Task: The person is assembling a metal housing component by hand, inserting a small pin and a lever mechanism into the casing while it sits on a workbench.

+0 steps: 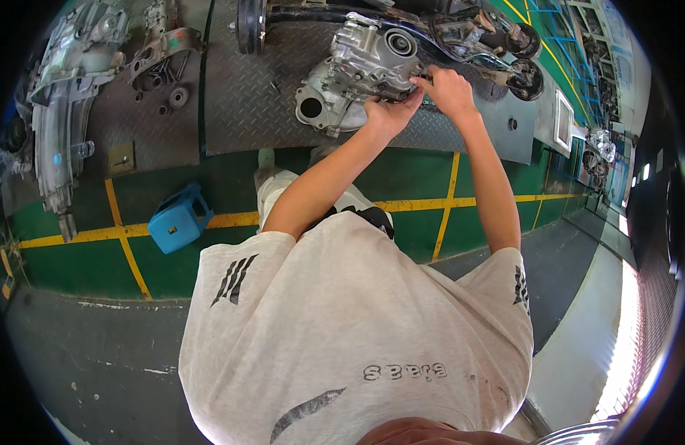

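A silver-grey metal gearbox housing [357,63] with a round bearing opening lies on the dark treadplate bench in front of me. My left hand [393,113] is palm up at its near right edge, with the fingers closed together and pointing at my right hand. Close beside it, my right hand [449,92] is bent down with thumb and fingers in a pinch at the housing's right side. The fingertips of both hands nearly meet. Whatever lies between them is too small or hidden to make out.
A long black axle [320,13] lies behind the housing. More metal casings [83,52] and loose rings [179,97] are to the left. A blue plastic stool [178,220] stands on the green floor with yellow lines. A white-framed panel [563,122] is at the right.
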Tool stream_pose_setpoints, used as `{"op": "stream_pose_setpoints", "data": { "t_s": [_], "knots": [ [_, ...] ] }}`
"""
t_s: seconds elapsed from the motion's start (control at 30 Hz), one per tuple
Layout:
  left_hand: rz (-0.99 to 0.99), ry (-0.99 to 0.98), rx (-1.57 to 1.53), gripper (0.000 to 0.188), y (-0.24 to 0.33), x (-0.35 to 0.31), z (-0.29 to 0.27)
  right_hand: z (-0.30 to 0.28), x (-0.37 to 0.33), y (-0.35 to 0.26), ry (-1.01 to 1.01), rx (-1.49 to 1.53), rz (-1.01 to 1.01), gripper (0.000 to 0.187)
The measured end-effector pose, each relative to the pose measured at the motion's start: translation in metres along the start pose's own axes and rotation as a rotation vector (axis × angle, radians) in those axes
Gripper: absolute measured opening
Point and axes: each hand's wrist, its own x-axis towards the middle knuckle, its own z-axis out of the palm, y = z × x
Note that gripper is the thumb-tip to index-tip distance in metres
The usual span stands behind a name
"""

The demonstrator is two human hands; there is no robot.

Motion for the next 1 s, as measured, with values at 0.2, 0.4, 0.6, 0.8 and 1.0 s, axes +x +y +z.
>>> {"op": "stream_pose_setpoints", "data": {
  "t_s": [0.2,0.4,0.6,0.8,1.0],
  "knots": [
    [0.024,0.05,-0.027,0.061,-0.007,-0.002,0.006,0.012,0.001,0.011,0.024,0.022,-0.062,0.043],
    [0.018,0.154,0.014,0.065,-0.006,-0.001,0.006,0.006,0.003,0.014,-0.037,0.097,-0.042,0.037],
    [0.042,0.094,0.071,0.064,-0.003,0.001,0.001,0.011,0.01,0.008,0.0,0.111,-0.046,0.033],
    [-0.019,0.086,0.043,0.065,-0.002,-0.002,0.002,0.003,0.009,0.021,-0.145,0.155,0.007,0.042],
    [0.017,0.061,0.1,0.066,-0.003,0.001,-0.001,0.006,0.01,0.024,0.001,0.154,-0.145,0.037]
  ]
}}
